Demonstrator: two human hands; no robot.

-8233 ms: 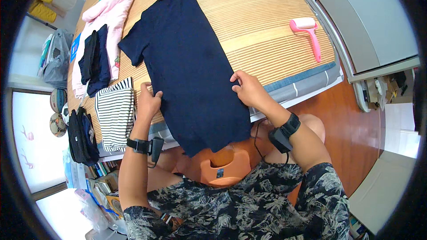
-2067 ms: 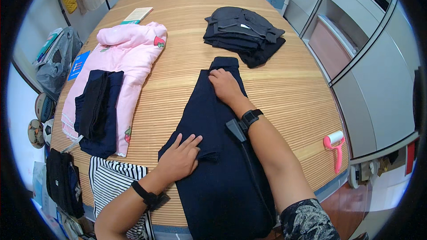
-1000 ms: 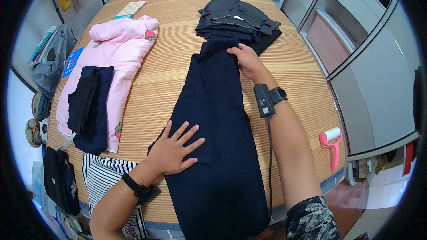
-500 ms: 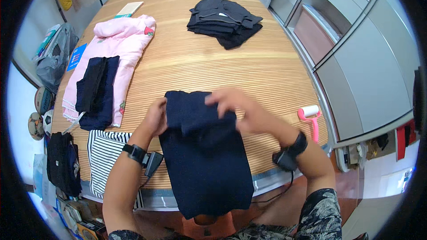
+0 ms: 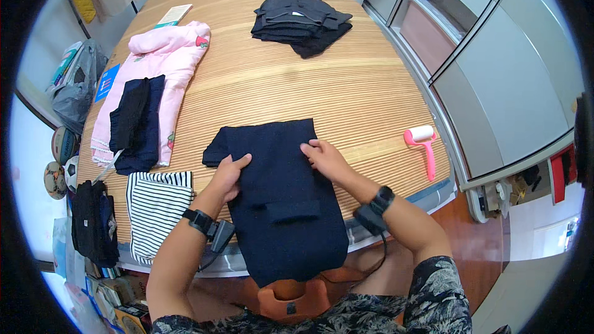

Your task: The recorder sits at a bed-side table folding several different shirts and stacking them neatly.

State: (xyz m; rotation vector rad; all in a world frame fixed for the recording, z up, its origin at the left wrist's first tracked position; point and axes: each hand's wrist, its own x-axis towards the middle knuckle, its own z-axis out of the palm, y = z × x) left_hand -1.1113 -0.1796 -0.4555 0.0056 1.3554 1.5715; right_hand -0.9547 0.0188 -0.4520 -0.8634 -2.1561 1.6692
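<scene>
A navy garment (image 5: 281,195) lies folded lengthwise on the wooden table (image 5: 309,86), its lower end hanging over the near edge. Its upper part is doubled back toward me. My left hand (image 5: 230,172) presses flat on the garment's left side. My right hand (image 5: 323,156) rests on the folded layer near its upper right, fingers spread. Neither hand grips the cloth that I can see; both lie on top of it.
A pile of folded dark clothes (image 5: 300,17) sits at the far side. A pink garment (image 5: 164,62) with a dark piece (image 5: 135,120) on it lies at the left, a striped top (image 5: 154,207) below them. A pink lint roller (image 5: 422,145) lies near the right edge.
The long garment was smoothed flat, then its far end was folded back toward me. Both hands came nearer and now rest on the shorter, doubled garment.
</scene>
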